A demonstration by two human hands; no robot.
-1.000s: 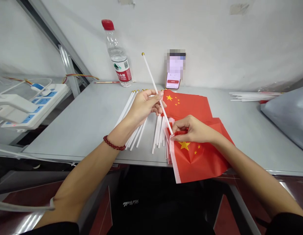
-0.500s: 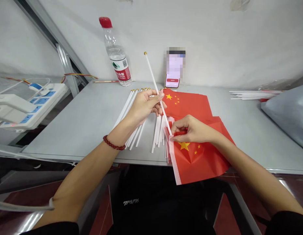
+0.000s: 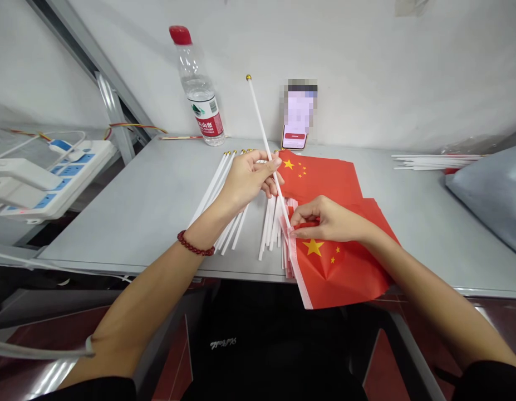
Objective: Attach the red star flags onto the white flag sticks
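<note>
My left hand (image 3: 255,175) pinches a white flagpole (image 3: 261,122) with a gold ball at its top. The pole slants down toward my right hand (image 3: 320,219), whose thumb and fingers are closed on the white sleeve edge of a red flag (image 3: 337,278) with yellow stars. The pole's lower end meets the top of that sleeve; how far it sits inside is hard to see. More red flags (image 3: 324,175) lie stacked behind and under my right hand. White flagpoles (image 3: 210,186) with gold tips lie by my left wrist, and others reach out beneath the flags.
A water bottle (image 3: 203,111) with a red cap and a phone (image 3: 297,117) lean against the wall. At the left is a power strip (image 3: 69,178) with plugs and cables. White sticks (image 3: 433,162) and a grey plastic bag (image 3: 495,195) are on the grey table (image 3: 116,223) at right.
The pole and the flag's sleeve edge have shifted slightly upward. The flag's lower corner has swung a little to the right. Both hands keep their grip.
</note>
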